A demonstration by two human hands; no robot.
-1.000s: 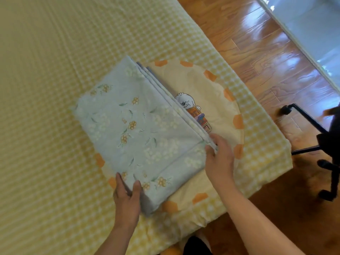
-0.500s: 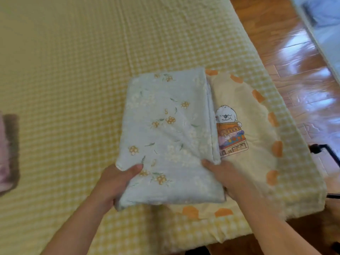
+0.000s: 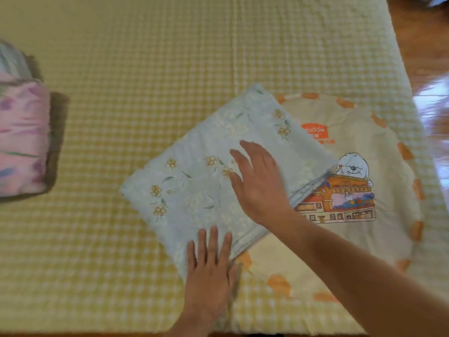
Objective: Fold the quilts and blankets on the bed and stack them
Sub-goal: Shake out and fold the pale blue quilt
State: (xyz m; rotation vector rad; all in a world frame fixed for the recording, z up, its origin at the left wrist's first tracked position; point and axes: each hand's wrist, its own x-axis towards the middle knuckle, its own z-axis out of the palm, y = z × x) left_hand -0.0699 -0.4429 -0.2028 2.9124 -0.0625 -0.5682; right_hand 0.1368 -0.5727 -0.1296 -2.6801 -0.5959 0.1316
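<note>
A folded pale blue blanket [image 3: 194,176] with small yellow flowers lies on the bed, partly over a round cream mat [image 3: 379,142] with orange patches and a cartoon dog print. My right hand [image 3: 257,181] lies flat on the blanket's top, fingers spread. My left hand [image 3: 209,266] presses flat on the blanket's near corner, fingers straight. Neither hand grips anything. At the far left stands a stack of folded quilts, a pink floral one [image 3: 21,139] in front.
The bed [image 3: 121,69] wears a yellow checked sheet that fills most of the view. Its right edge drops to a glossy wooden floor [image 3: 427,57]. The near edge of the bed runs along the bottom of the view.
Both hands have let go of the blue blanket's near edge and now lie flat on it. The view has swung left, bringing the pink quilt stack into sight.
</note>
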